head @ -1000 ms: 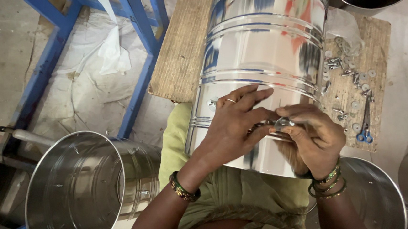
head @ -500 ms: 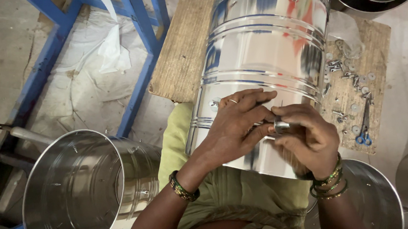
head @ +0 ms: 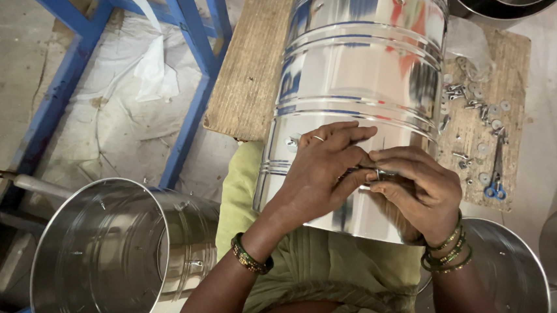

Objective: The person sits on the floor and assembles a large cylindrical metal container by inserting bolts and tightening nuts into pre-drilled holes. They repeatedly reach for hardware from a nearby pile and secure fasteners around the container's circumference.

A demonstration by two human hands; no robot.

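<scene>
Steel bin [head: 103,260] at 8 o'clock: open-topped, polished, ribbed wall, lying tilted on the floor. Blue frame [head: 82,52] at 11 o'clock, painted metal, over crumpled white sheet [head: 148,74] on grey concrete. Plank [head: 252,60] at 12, rough wood grain. Drum [head: 364,72] centre: shiny ribbed steel cylinder lying across plank and lap, mirror finish. Left hand [head: 322,166] curled, fingers pressed onto drum wall, ring on one finger, bangles at the wrist. Right hand [head: 418,189] just beside it, pinching a small metal fitting [head: 379,174] against the drum. Board [head: 491,115] at 3 o'clock: washers, screws, blue-handled scissors [head: 495,174].
</scene>
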